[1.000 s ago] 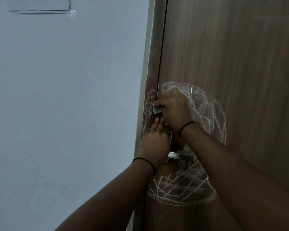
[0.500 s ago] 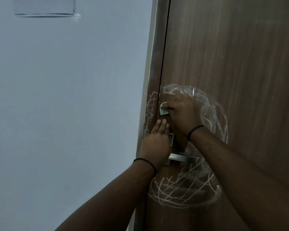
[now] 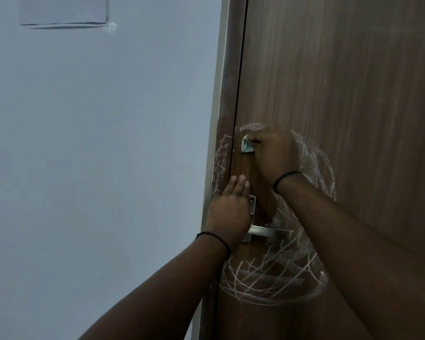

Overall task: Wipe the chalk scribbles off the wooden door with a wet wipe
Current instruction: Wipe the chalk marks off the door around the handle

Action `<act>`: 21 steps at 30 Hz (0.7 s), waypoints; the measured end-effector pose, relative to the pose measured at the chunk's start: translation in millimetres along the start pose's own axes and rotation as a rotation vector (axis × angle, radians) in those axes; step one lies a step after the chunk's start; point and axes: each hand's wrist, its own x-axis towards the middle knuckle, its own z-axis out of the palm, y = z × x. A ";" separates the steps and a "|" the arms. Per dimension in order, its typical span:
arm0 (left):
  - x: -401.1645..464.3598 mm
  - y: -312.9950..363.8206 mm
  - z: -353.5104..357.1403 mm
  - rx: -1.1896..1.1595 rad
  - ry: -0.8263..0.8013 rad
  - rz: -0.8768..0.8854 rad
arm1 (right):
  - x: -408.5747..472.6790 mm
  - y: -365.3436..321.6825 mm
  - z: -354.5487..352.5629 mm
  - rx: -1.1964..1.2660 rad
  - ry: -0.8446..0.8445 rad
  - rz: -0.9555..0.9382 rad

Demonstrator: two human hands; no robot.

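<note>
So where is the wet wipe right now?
In the head view the wet wipe is pinched in the right hand, pressed on the wooden door near its left edge, above the metal handle.

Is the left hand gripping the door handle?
No: the left hand lies flat on the door above the handle.

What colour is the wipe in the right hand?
Pale green-white, folded small; the wet wipe shows in the head view, gripped by the right hand.

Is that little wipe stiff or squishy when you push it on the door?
Probably squishy: the wet wipe looks crumpled into a wad under the right hand. Likely light too, since the fingers alone pinch it.
</note>
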 end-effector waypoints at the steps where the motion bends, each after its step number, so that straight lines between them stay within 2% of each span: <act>1: -0.4 0.6 -0.3 -0.001 0.000 -0.001 | 9.8 0.1 1.5 0.005 0.027 0.034; 4: -0.4 0.7 1.5 -0.007 0.010 -0.007 | 28.7 -13.7 9.1 0.026 0.013 0.035; 8: -0.3 0.6 1.3 -0.017 0.024 -0.008 | 9.7 -16.5 14.8 0.044 -0.094 -0.099; 12: -0.6 -0.8 1.6 -0.013 0.020 0.009 | -10.0 9.1 0.4 0.001 -0.031 -0.078; 15: -1.1 -0.4 -0.4 -0.017 0.033 0.020 | 6.7 21.1 -11.1 -0.024 0.044 0.003; 17: -0.9 1.0 -1.5 -0.034 0.054 0.009 | 18.7 13.8 -11.8 -0.053 0.051 -0.014; 21: -2.8 3.3 -1.7 -0.041 0.058 -0.013 | -2.9 6.1 6.7 -0.176 -0.179 -0.174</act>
